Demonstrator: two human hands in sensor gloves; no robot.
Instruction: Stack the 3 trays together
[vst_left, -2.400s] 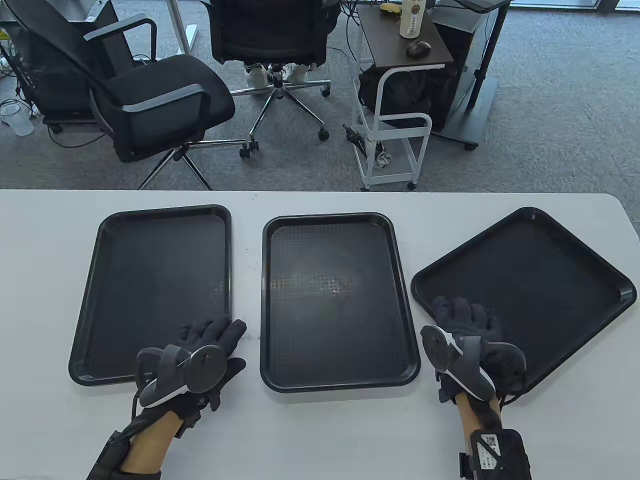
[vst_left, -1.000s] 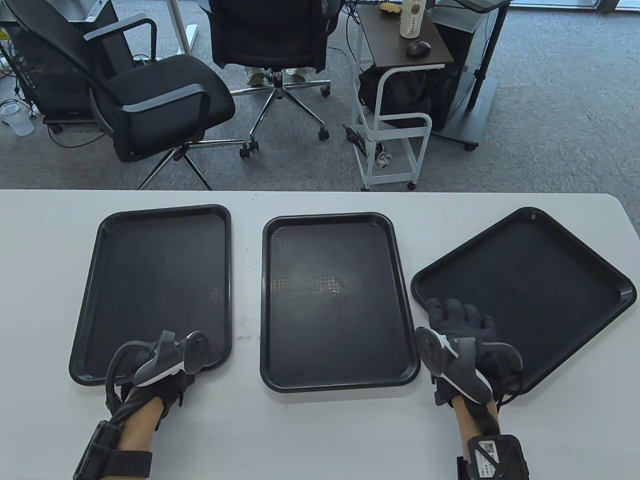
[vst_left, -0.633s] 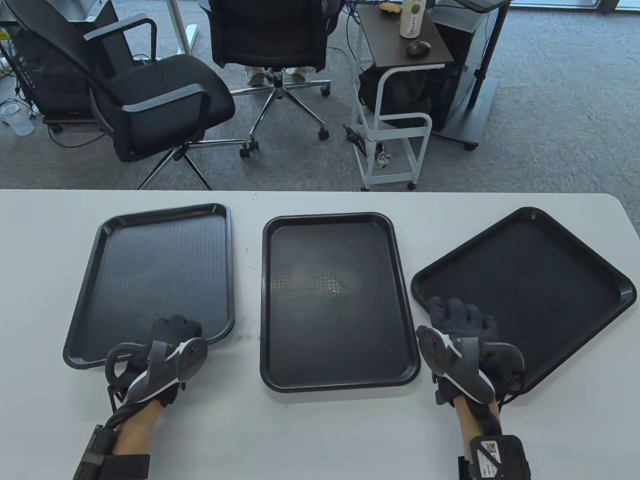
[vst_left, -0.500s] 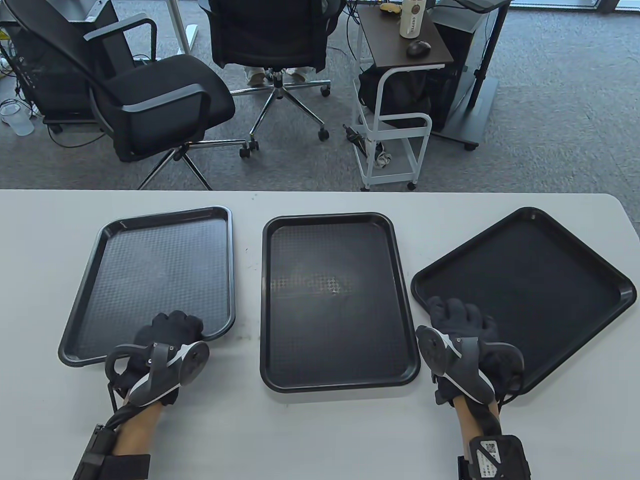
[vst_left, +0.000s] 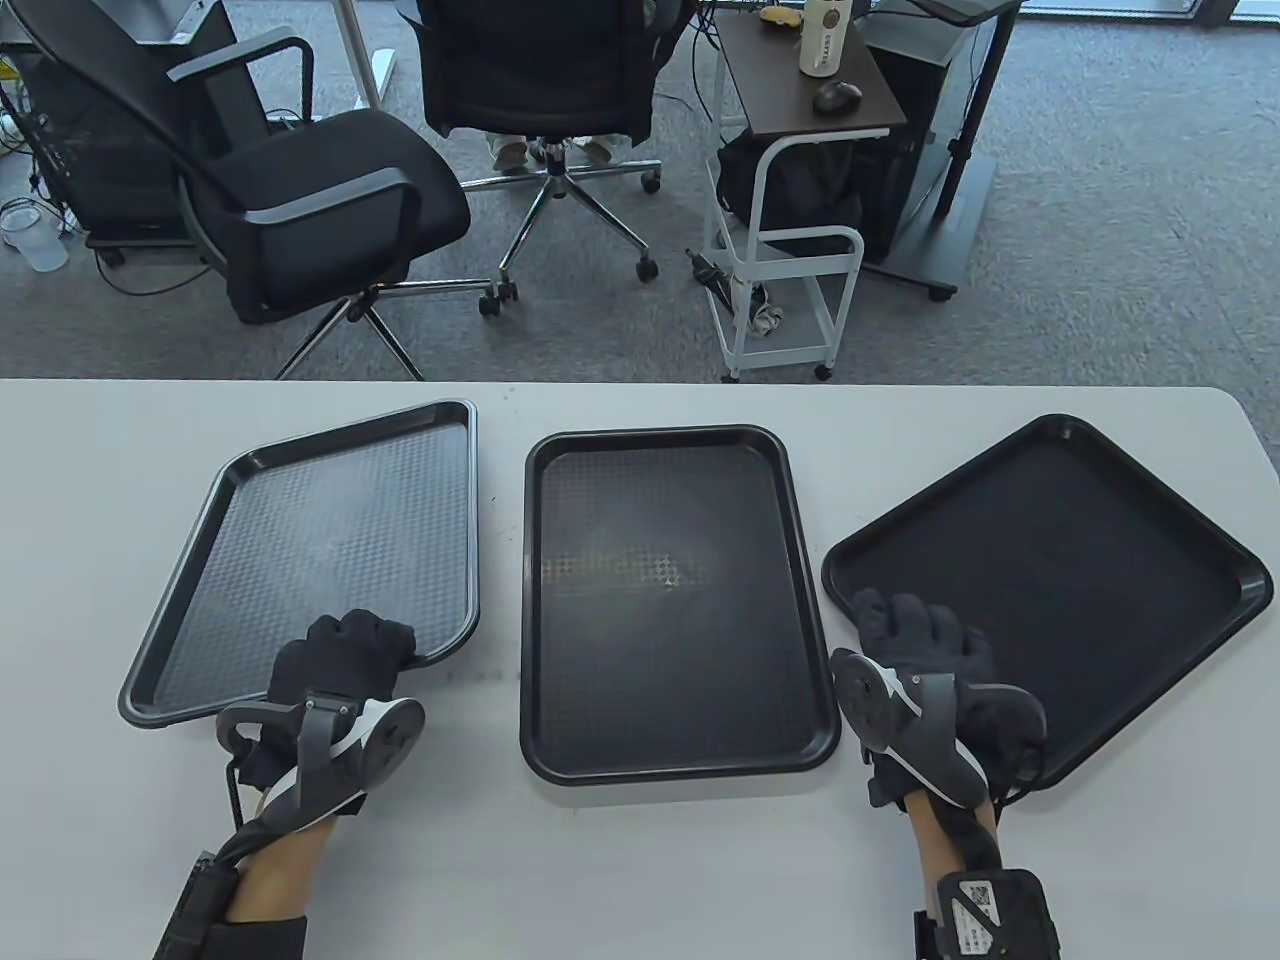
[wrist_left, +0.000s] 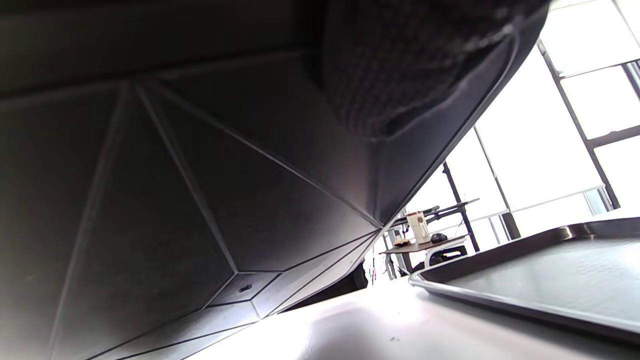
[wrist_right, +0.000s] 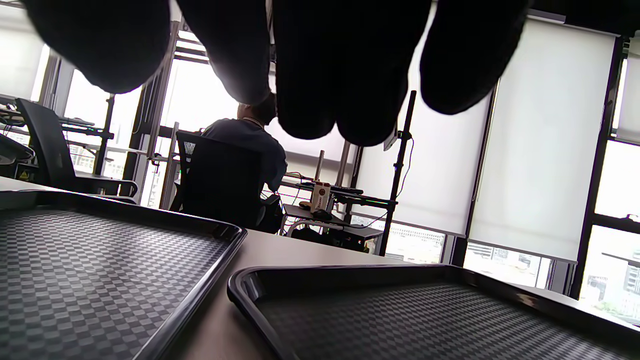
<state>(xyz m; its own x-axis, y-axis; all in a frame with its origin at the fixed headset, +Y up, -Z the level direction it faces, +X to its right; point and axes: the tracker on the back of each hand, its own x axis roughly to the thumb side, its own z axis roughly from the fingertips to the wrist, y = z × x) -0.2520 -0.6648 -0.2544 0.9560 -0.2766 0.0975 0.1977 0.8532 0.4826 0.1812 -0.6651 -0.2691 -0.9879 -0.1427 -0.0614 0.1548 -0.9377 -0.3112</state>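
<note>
Three black trays lie on the white table (vst_left: 640, 860). My left hand (vst_left: 365, 645) grips the left tray (vst_left: 330, 540) at the right corner of its near edge and holds that end raised and tilted. The left wrist view shows its ribbed underside (wrist_left: 175, 175) with a gloved finger (wrist_left: 400, 65) on it. The middle tray (vst_left: 660, 650) lies flat and also shows in the wrist views (wrist_left: 550, 280) (wrist_right: 90, 270). My right hand (vst_left: 915, 625) is spread over the near-left corner of the turned right tray (vst_left: 1080, 560), its fingers (wrist_right: 305, 75) above the tray (wrist_right: 425, 315) without a grip.
Bare table strips separate the trays, and a wide bare band runs along the near edge. Beyond the table's far edge (vst_left: 640, 385) stand two office chairs (vst_left: 330, 200) and a white cart (vst_left: 790, 300) on the carpet.
My left hand went from lying flat on the left tray to gripping its near edge. It lifted that end, and the tray tilted and swung. My right hand barely moved.
</note>
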